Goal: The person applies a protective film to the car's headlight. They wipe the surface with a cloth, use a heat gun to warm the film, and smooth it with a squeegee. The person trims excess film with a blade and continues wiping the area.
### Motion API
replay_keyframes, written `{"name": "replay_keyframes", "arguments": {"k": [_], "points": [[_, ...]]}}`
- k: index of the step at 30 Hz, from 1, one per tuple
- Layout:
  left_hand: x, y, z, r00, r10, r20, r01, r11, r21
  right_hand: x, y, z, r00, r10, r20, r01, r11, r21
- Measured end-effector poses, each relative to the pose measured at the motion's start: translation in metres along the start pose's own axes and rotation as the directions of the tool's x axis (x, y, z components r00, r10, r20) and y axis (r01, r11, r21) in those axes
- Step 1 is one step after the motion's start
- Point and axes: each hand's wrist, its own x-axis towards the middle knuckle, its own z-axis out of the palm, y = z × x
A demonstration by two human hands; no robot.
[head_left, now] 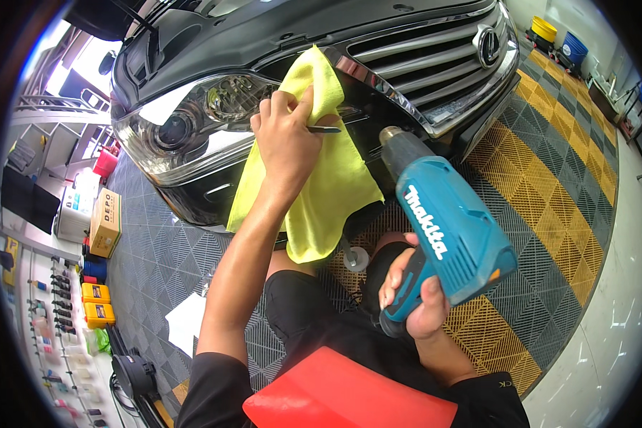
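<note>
- Heat gun (471,235), seen in the head view: teal body, dark nozzle sleeve and metal tip, held in front of the car's bumper (200,196) with its nozzle aimed up and to the left, just beside the cloth's right edge.
- Right hand (421,292): wrapped around the heat gun's handle, fingers on one side and thumb on the other, below the body.
- Left hand (285,139): fingers curled and closed on a yellow cloth (314,221); a thin dark tool (326,130) pokes out to the right from under it, and its kind I cannot tell.
- The cloth drapes over the car's front between the clear headlight (185,125) and the chrome-barred grille (424,53), its lower end hanging above the person's knees.
- Below, a white sheet (186,324) lies on the grey and yellow floor tiles (542,221).
- At far left, a cardboard box (105,232) stands behind two yellow cases (98,303).
- A glossy red curved panel (349,396) fills the bottom middle.
</note>
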Motion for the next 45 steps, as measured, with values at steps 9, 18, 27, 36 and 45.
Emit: {"name": "replay_keyframes", "arguments": {"k": [9, 18, 27, 36, 45], "points": [[-0.055, -0.040, -0.032, 0.984, -0.174, -0.046, 0.179, 0.976, 0.122, -0.005, -0.010, -0.016, 0.997, 0.044, 0.070, -0.046, 0.999, 0.020], [-0.080, -0.013, -0.030, 0.988, -0.126, 0.089, 0.120, 0.990, 0.078, -0.013, 0.002, -0.003, 0.976, 0.144, 0.166, -0.163, 0.981, 0.109], [-0.086, -0.013, -0.025, 0.986, -0.138, 0.091, 0.134, 0.990, 0.052, -0.016, 0.012, -0.003, 0.980, 0.056, 0.191, -0.024, 0.986, -0.163], [-0.081, -0.006, -0.017, 0.994, -0.068, 0.090, 0.067, 0.998, 0.012, -0.017, 0.001, 0.007, 0.995, 0.078, 0.069, -0.075, 0.996, -0.037], [-0.054, 0.039, 0.014, 0.977, 0.136, 0.167, -0.131, 0.991, -0.038, -0.017, -0.038, -0.040, 0.946, -0.246, -0.213, 0.225, 0.967, -0.120]]}}
